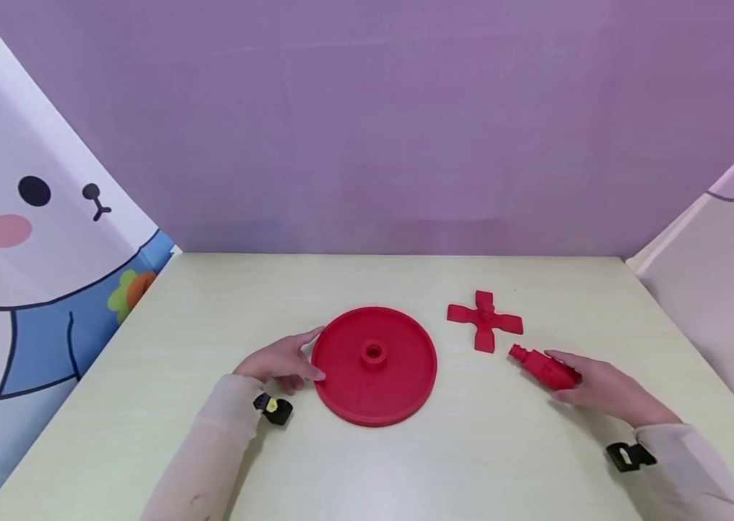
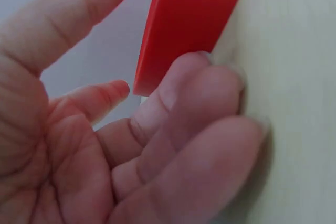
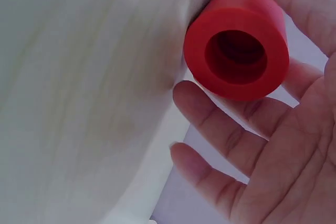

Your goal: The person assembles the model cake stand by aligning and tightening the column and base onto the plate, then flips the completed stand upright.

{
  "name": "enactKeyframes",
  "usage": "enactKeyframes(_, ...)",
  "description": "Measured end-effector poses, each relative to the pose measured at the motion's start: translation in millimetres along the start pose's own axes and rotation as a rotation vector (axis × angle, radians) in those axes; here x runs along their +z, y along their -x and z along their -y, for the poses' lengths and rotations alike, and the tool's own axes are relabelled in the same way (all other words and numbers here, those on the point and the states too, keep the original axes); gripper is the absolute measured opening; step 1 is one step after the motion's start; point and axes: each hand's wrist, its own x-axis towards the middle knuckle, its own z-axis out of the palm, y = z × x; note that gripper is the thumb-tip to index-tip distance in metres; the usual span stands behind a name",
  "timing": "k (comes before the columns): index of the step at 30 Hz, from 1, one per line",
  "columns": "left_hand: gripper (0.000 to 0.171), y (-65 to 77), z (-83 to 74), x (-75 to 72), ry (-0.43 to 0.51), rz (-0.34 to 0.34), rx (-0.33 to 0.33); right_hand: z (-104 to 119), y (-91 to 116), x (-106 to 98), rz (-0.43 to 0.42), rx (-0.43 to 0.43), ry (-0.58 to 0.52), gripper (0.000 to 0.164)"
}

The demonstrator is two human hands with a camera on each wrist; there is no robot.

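Observation:
My left hand is at the left rim of a shallow red round disc with a raised hollow hub in its middle. Its thumb reaches over the rim, and in the left wrist view curled fingers lie against the disc's outer wall, close to the tabletop. At the right, my right hand grips a red cylindrical piece with a narrower stepped tip pointing away to the left. In the right wrist view, the near end of this cylinder shows a round hole, with thumb and fingers around it.
A flat red cross-shaped piece with a small raised centre lies on the pale wooden table, between disc and cylinder, farther back. A purple backdrop stands behind the table, and a cartoon-printed sheet borders the left side.

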Motion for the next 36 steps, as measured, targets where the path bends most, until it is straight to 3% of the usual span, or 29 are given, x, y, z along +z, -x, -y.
enactKeyframes(13, 0.1, -4.0, 2.2, 3.4, -0.027, 0.026, 0.023, 3, -5, 4, 0.004, 0.051, -0.034, 0.07)
enactKeyframes(20, 0.102, -1.6, 2.4, 1.8, -0.021, 0.04, 0.04, 6, -5, 2, -0.048, 0.043, -0.07, 0.062)
enactKeyframes(36, 0.1, -1.5, -0.3, 4.7, -0.05, -0.001, 0.027, 35, -11, 1, -0.111, 0.024, -0.231, 0.06)
